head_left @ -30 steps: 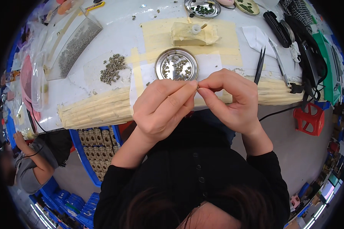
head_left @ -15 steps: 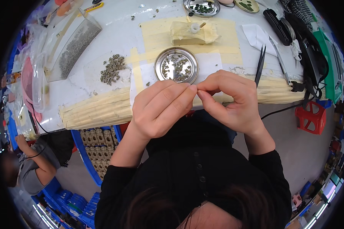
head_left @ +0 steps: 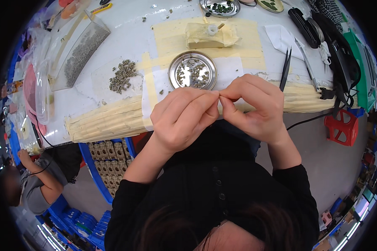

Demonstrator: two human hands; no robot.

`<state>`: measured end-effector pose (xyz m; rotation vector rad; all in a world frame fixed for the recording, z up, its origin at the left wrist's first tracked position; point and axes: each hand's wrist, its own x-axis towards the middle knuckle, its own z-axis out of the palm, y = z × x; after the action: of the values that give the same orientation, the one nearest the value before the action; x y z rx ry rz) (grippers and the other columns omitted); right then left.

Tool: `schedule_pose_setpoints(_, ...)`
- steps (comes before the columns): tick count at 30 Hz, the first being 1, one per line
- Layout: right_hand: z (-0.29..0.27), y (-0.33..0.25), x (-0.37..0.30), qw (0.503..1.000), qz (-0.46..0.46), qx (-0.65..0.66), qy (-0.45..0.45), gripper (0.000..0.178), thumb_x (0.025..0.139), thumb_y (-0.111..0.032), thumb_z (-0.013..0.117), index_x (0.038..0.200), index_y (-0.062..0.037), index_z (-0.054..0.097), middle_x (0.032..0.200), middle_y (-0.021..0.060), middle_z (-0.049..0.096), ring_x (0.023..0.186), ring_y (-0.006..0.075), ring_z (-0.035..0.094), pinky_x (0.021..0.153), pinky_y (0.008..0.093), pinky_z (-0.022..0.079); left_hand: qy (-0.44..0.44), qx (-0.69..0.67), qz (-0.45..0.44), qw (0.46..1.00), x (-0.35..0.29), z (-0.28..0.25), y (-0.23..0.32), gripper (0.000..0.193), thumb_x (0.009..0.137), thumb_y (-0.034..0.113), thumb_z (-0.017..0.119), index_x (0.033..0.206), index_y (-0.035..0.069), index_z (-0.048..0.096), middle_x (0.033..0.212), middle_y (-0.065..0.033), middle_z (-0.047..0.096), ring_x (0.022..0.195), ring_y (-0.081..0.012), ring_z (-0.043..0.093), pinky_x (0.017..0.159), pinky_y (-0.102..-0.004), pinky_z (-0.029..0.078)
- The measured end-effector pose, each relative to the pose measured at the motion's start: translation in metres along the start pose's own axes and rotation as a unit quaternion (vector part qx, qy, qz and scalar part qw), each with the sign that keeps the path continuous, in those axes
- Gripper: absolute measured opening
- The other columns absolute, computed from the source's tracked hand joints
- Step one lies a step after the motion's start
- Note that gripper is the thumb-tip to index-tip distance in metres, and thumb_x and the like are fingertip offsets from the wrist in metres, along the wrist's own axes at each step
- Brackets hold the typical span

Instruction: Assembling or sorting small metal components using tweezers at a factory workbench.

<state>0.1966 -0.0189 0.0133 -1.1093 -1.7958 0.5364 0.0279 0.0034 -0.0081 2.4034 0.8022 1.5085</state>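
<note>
Fingertip to fingertip, my left hand (head_left: 183, 117) and my right hand (head_left: 255, 108) pinch together just over the table's front edge. Whatever lies between the fingertips is hidden or too small to name. Right behind them is a round shiny metal dish (head_left: 172, 79) with several small dark greenish-grey pieces spread inside; my left hand covers part of its near rim. A loose pile of similar small pieces (head_left: 123, 76) lies on the table to the left of the dish.
A taped block (head_left: 197, 41) with a small white cup stands behind the dish. Black tweezers (head_left: 286, 70) and silver tweezers (head_left: 307, 66) lie at right. A clear bag of grey granules (head_left: 77, 58) rests at left. Another person (head_left: 46, 184) sits at far left; a red stool (head_left: 341, 127) stands at right.
Both hands have shifted slightly to the right, fingertips still meeting. The left hand has turned a little. Dish, pile and tools lie as before.
</note>
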Motion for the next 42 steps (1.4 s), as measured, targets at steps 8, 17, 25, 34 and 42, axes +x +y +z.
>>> schedule_pose_setpoints(8, 0.004, -0.005, 0.000, 0.998, 0.029, 0.030, 0.039, 0.007, 0.067, 0.001, 0.065, 0.069, -0.0034, 0.059, 0.061, 0.0042, 0.056, 0.053, 0.0143, 0.056, 0.049, 0.0244, 0.043, 0.055, 0.051, 0.025, 0.997, 0.000, 0.009, 0.007, 0.022, 0.063, -0.005, 0.070, 0.083, -0.002, 0.064, 0.073, -0.0089, 0.061, 0.060, -0.0194, 0.060, 0.051, -0.0264, 0.049)
schedule_pose_setpoints(17, -0.005, 0.006, 0.000, 0.992, -0.088, -0.092, 0.022, 0.016, 0.063, 0.000, 0.070, 0.078, -0.0026, 0.062, 0.070, 0.0059, 0.059, 0.060, 0.0185, 0.058, 0.050, 0.0272, 0.046, -0.013, -0.304, -0.406, 0.862, 0.009, -0.003, 0.020, 0.008, 0.074, -0.004, 0.067, 0.080, -0.004, 0.062, 0.070, -0.0086, 0.063, 0.061, -0.0109, 0.061, 0.051, -0.0208, 0.048)
schedule_pose_setpoints(25, -0.009, 0.006, 0.001, 0.988, -0.139, -0.073, 0.015, 0.025, 0.065, 0.003, 0.069, 0.089, -0.0021, 0.064, 0.074, 0.0062, 0.060, 0.063, 0.0196, 0.060, 0.052, 0.0275, 0.048, -0.050, -0.471, -0.517, 0.713, 0.014, -0.015, 0.017, 0.008, 0.082, 0.001, 0.062, 0.088, -0.005, 0.062, 0.074, -0.0069, 0.064, 0.061, -0.0065, 0.058, 0.055, -0.0182, 0.048)
schedule_pose_setpoints(34, -0.002, 0.001, 0.000, 0.989, -0.123, -0.064, 0.057, 0.020, 0.061, 0.003, 0.070, 0.079, -0.0031, 0.064, 0.066, 0.0047, 0.059, 0.057, 0.0174, 0.058, 0.047, 0.0260, 0.046, -0.043, -0.500, -0.512, 0.697, 0.009, -0.010, 0.017, 0.005, 0.082, 0.000, 0.061, 0.085, -0.004, 0.061, 0.074, -0.0061, 0.063, 0.062, -0.0066, 0.059, 0.056, -0.0178, 0.048)
schedule_pose_setpoints(42, 0.007, 0.001, -0.006, 0.990, -0.075, -0.053, 0.105, 0.018, 0.060, 0.004, 0.070, 0.075, -0.0034, 0.063, 0.064, 0.0051, 0.059, 0.055, 0.0174, 0.058, 0.047, 0.0252, 0.046, 0.002, -0.503, -0.501, 0.704, 0.005, -0.003, 0.023, 0.005, 0.080, -0.004, 0.060, 0.085, -0.005, 0.059, 0.077, -0.0073, 0.064, 0.069, -0.0062, 0.060, 0.063, -0.0194, 0.051)
